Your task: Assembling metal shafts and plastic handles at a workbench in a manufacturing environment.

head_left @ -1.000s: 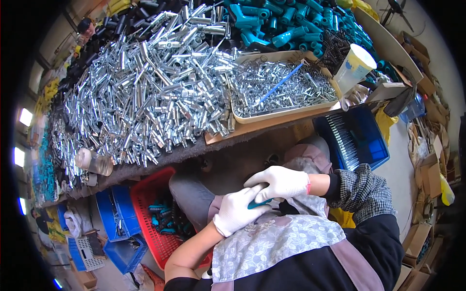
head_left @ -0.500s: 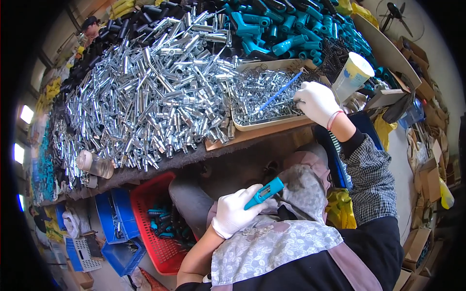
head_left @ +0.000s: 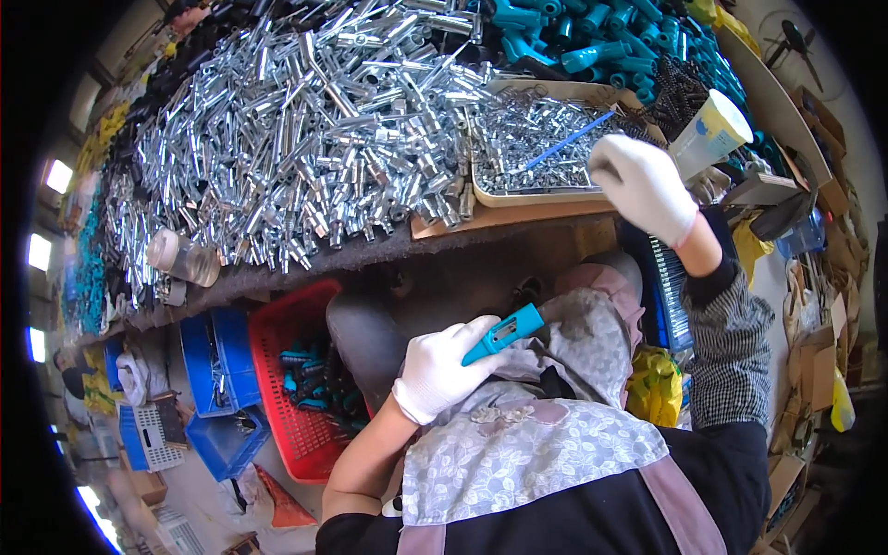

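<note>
My left hand [head_left: 442, 370], in a white glove, is wrapped round a teal plastic handle [head_left: 507, 334] with a long slot in its side, held above my lap. At the front right corner of a cream tray [head_left: 536, 199] hovers my right hand [head_left: 649, 192], also gloved, its fingers curled together; whatever they may hold is hidden. Small metal parts and springs [head_left: 527, 134] fill the tray, and a thin blue stick [head_left: 572, 141] lies across them. To the right of the tray a plastic cup [head_left: 708, 137] leans.
A large heap of shiny metal tubes [head_left: 305, 129] covers the bench left of the tray, with teal handles [head_left: 610, 46] piled behind. A clear jar [head_left: 185, 259] lies at the bench edge. Below are a red basket [head_left: 305, 444] with handles and blue bins [head_left: 199, 370].
My right hand has drawn slightly back toward me from over the tray's parts to its front corner. My left hand still holds the teal handle. The whole view has shifted a little.
</note>
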Motion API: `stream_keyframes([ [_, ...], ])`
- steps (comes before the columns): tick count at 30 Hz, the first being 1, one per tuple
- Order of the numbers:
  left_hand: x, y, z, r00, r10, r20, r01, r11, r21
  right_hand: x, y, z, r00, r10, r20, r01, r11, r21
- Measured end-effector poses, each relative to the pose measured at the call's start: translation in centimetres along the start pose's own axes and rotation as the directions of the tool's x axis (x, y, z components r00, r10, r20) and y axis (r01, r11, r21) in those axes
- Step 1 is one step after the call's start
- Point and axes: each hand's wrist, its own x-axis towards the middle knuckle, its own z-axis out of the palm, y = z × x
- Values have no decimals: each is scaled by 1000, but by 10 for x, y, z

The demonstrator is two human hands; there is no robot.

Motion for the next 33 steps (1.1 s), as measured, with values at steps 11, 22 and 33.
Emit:
stream_keyframes([
  [11, 12, 5, -5, 976, -97, 195, 75, 990, 118, -45, -82, 78, 847, -432, 309, 174, 776, 607],
  [22, 6, 3, 4, 965, -147, 217, 116, 982, 150, -55, -139, 57, 826, -354, 438, 372, 927, 47],
  [33, 4, 8, -10, 988, 40, 149, -64, 985, 161, -37, -60, 101, 329, -373, 867, -551, 670, 498],
])
